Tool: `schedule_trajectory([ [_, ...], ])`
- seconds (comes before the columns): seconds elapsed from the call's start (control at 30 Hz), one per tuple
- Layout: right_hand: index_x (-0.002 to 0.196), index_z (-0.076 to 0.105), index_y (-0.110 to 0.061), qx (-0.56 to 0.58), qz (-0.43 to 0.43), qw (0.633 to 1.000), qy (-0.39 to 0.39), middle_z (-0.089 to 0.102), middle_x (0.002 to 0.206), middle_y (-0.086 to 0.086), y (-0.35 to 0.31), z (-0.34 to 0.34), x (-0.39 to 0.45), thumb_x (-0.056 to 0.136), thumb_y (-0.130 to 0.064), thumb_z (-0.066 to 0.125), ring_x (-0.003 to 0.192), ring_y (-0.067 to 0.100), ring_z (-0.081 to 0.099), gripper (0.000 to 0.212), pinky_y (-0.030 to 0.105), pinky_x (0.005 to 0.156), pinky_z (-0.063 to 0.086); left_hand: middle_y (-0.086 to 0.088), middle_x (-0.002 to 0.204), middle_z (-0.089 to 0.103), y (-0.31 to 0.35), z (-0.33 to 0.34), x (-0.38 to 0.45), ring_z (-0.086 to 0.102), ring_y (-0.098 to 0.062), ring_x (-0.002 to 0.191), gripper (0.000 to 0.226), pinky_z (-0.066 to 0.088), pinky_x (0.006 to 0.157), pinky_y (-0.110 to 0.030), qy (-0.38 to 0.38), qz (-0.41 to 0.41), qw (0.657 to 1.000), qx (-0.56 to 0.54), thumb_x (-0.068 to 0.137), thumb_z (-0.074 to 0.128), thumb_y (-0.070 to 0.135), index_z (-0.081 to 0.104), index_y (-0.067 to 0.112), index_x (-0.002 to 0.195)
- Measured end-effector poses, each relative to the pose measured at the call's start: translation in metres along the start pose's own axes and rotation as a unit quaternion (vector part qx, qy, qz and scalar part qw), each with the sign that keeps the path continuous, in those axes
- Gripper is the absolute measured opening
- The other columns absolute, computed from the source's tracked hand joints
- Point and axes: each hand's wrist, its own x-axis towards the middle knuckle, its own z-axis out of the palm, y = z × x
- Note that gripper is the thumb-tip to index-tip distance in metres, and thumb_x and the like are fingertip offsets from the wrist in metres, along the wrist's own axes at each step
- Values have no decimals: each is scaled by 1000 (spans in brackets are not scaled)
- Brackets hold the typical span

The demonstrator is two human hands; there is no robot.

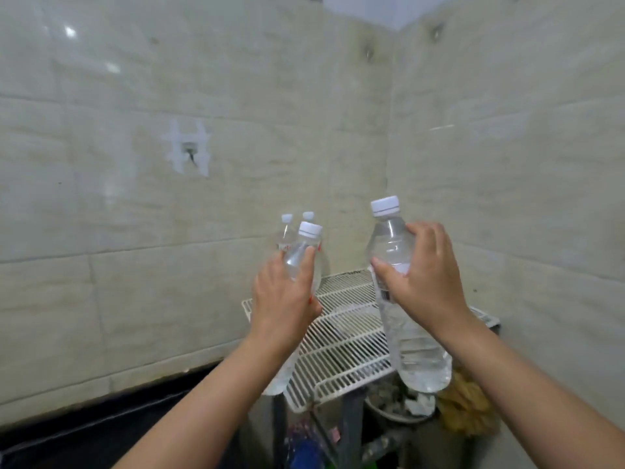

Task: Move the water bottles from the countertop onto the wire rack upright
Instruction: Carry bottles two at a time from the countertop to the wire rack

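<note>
A white wire rack (341, 336) stands in the corner of the tiled walls. Two clear water bottles with white caps (285, 235) stand upright at its far left corner, one partly behind the other. My left hand (284, 299) grips a third clear bottle (301, 252) around its middle, held above the rack's left edge and tilted slightly right. My right hand (422, 272) grips a larger-looking clear bottle (409, 336) near its shoulder, held over the rack's right side, roughly upright. Both held bottles hang in the air above the rack.
A dark countertop edge (101, 424) runs along the lower left below the wall. Under the rack sit a bowl (395, 407), a yellowish cloth (466, 407) and blurred coloured items (307, 448). Tiled walls close in behind and to the right.
</note>
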Motion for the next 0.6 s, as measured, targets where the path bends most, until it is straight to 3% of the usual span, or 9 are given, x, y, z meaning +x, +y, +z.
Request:
schedule_trajectory([
  [0.13,95,54,10,-13,-9,999,-31,59,87,28,60,35,38,59,-25,68,78,44,61,52,37,71,50,-29,93,62,15,51,56,65,-39,62,102,53,49,-35,13,-17,1000,-9,18,88,23,47,12,111],
  [0.23,102,54,11,10,20,998,-65,58,98,29,99,64,60,65,-23,73,90,43,57,53,43,78,48,-31,91,66,27,87,91,65,-42,64,97,53,48,-40,3,-21,1000,-10,21,89,19,52,10,111],
  [0.37,109,51,11,39,52,991,-118,53,109,26,143,105,75,71,-15,76,103,38,52,52,41,87,42,-30,89,67,43,131,120,65,-40,62,89,53,49,-39,-42,-30,999,14,22,91,20,66,6,106],
  [0.5,112,49,10,84,61,980,-169,50,114,25,182,153,87,73,-14,74,109,36,48,52,35,91,37,-26,93,70,52,179,139,67,-33,63,104,52,51,-31,-49,-54,995,61,17,88,29,45,15,111],
  [0.6,110,49,9,130,60,971,-193,50,111,24,210,190,94,72,-12,75,106,36,49,50,29,86,35,-20,88,71,58,206,151,67,-28,61,109,52,53,-28,-66,-54,993,87,11,88,35,45,16,109],
])
